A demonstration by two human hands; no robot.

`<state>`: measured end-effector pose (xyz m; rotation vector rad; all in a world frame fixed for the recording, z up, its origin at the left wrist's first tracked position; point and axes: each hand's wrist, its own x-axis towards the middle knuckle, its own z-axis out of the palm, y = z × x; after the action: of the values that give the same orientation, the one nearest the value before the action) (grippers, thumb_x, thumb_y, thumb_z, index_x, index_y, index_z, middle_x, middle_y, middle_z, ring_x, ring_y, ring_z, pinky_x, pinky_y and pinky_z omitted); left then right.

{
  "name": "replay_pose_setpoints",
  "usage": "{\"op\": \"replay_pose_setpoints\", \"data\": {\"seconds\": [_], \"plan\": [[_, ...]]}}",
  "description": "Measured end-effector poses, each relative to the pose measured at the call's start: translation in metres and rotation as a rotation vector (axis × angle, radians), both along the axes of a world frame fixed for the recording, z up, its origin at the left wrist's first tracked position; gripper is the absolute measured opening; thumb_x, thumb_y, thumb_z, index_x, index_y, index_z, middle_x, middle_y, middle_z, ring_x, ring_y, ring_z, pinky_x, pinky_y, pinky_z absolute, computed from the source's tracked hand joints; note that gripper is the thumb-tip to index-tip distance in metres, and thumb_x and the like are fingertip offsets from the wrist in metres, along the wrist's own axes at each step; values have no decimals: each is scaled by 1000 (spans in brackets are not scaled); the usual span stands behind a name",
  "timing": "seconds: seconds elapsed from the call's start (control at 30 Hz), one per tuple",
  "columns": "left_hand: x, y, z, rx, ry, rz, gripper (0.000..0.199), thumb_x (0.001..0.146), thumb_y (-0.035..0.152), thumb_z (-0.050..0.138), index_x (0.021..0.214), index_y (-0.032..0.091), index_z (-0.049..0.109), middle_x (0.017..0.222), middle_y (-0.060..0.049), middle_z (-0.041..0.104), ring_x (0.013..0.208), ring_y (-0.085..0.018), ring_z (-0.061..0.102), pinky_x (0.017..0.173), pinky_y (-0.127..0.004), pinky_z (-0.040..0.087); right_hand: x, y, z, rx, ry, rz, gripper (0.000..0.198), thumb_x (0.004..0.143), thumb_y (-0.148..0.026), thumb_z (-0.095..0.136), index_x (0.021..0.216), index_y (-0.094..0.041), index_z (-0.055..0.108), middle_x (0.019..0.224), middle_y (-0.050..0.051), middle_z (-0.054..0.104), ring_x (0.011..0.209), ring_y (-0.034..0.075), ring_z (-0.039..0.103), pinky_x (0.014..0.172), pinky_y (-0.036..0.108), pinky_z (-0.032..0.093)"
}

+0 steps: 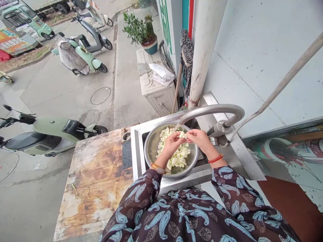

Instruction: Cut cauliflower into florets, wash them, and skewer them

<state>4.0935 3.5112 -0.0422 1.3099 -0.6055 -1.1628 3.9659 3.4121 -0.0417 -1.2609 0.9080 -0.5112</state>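
Observation:
A round metal basin (150, 148) sits in the steel sink, holding many pale cauliflower pieces (179, 158). Over its far part, my left hand (173, 144) pinches a small cauliflower floret (182, 135). My right hand (199, 138) meets it from the other side, fingertips closed on the same floret's edge. Water seems to run from the curved faucet (212, 108) into the basin just beyond my fingers. A bangle is on my left wrist, and a red bead bracelet (215, 158) circles my right one.
Left of the steel sink (136, 154) stands a worn wooden board (98, 171) with a yellow string (84, 193) and a dark stone (127, 154). A wall and a hose (280, 84) bound the right. Beyond are a potted plant (150, 45) and parked scooters (83, 55).

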Motion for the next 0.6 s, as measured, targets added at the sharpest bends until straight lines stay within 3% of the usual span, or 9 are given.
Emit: {"op": "replay_pose_setpoints", "data": {"seconds": [0.17,0.4,0.6], "plan": [[-1,2,-2,3,-14,4,36,69,30,80,99,15,66,80,-3,73,75,-18,71,83,-37,55,5,3,-4,-13,33,-21,1,66,-18,67,67,-19,68,57,-1,69,49,15,66,47,23,56],[3,7,3,16,36,78,41,67,33,82,100,15,67,81,-3,74,75,-19,71,82,-38,55,4,3,5,113,-48,36,11,73,-18,62,78,-16,72,63,1,71,60,14,70,63,25,62],[9,12,3,-22,62,92,37,67,33,83,97,15,70,83,-4,74,76,-19,71,85,-39,56,20,9,6,39,-28,30,7,66,-18,70,73,-17,70,61,0,70,55,15,69,57,25,61]]}}
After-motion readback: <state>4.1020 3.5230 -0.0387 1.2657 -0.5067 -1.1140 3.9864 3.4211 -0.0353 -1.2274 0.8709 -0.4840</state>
